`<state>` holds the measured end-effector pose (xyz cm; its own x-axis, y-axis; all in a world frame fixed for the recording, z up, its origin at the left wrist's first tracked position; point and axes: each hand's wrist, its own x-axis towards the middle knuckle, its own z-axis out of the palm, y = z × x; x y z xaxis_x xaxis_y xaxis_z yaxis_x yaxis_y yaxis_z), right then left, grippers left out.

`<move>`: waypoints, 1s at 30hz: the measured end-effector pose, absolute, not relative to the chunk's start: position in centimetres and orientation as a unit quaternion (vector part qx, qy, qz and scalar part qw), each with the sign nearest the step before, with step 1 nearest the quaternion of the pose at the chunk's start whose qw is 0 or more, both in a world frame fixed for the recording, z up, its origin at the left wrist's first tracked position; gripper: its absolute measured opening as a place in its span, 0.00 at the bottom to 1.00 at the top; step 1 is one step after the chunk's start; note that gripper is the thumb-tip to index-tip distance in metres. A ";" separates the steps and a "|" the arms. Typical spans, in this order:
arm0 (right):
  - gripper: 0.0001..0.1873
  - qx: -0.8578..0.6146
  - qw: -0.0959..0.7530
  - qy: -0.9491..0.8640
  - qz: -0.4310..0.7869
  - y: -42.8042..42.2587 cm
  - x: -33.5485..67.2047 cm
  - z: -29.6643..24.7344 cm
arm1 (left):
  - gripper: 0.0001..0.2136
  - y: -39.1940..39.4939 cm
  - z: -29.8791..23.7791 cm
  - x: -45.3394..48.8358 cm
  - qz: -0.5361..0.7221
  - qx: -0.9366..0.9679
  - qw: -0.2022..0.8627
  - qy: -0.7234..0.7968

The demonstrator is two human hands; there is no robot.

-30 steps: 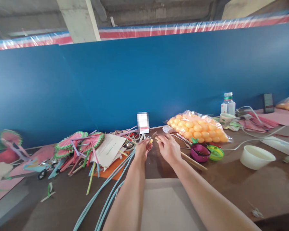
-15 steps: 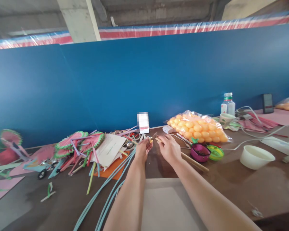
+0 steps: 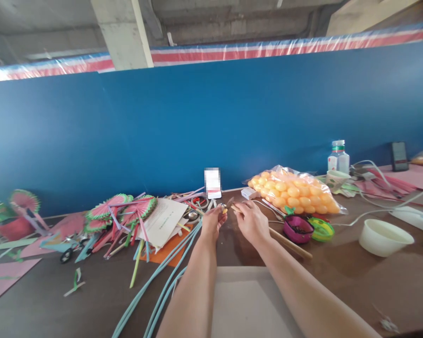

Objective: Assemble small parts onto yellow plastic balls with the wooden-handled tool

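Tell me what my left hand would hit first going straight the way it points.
Beyond the small yellow piece the left hand holds, probably the small white card against the blue wall panel; depth unclear.

We reach both bare forearms forward, almost parallel. Our left hand (image 3: 212, 222) is curled, its fingertips pinched together. Our right hand (image 3: 251, 222) is just beside it, knuckles up and fingers closed, not quite touching.

A blue partition (image 3: 183, 131) backs the brown table (image 3: 356, 277); above, perhaps concrete pillar (image 3: 125, 33).
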<state>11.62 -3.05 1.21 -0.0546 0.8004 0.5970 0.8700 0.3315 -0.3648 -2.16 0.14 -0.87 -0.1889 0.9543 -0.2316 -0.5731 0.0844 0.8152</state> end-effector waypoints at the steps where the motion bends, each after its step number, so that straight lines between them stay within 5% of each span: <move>1: 0.14 -0.575 0.374 -0.726 -0.047 -3.0 11.6 1.2 | 0.05 0.1 -0.8 -2.1 0.639 0.223 0.598 0.429; 30: 0.14 -0.570 0.396 -0.715 -0.083 -2.7 11.7 0.5 | 0.07 0.1 -0.7 -1.9 0.631 0.231 0.583 0.457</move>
